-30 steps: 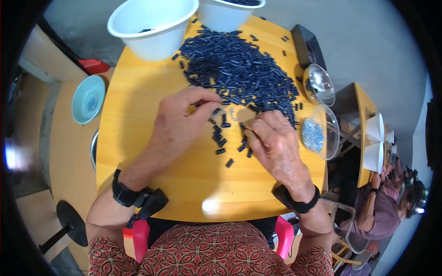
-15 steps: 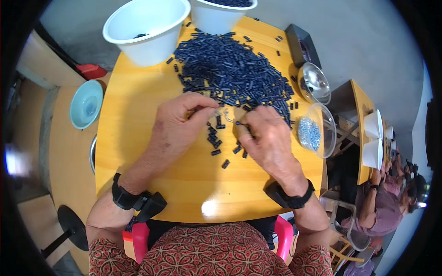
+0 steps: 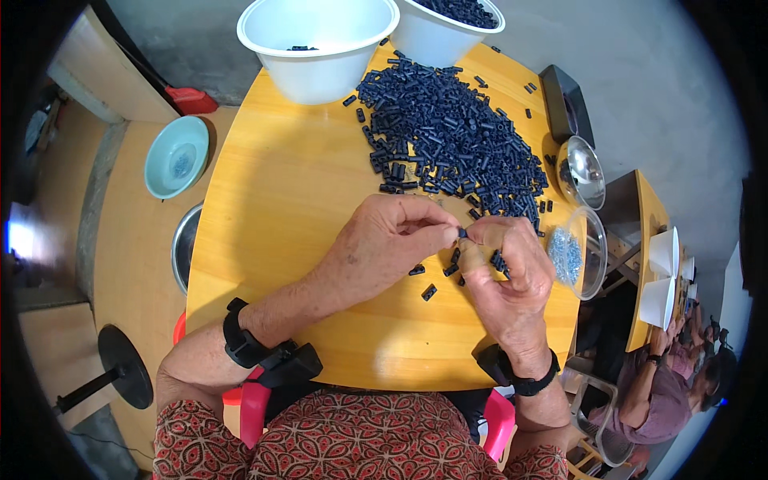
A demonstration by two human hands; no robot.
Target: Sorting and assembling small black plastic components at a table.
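Over the yellow table, the fingertips of both my hands meet at a small black plastic piece. My right hand is closed, pinching this piece between thumb and finger. With thumb and forefinger pressed together, my left hand touches the piece's end; whatever else lies in that pinch is too small to make out. Just beyond my hands spreads a large pile of short black plastic pieces. A loose black piece lies nearer to me, and several others sit partly hidden around my fingers.
Two white tubs stand at the back, one nearly bare inside, one full of black pieces. At the right are a dark tray, a metal bowl and a clear container holding small silvery parts. A teal basin is left of the table.
My hands, apart half a second ago, have come together at the black piece. The left hand moved right toward the right one. The whole view has shifted, so the table appears farther right.
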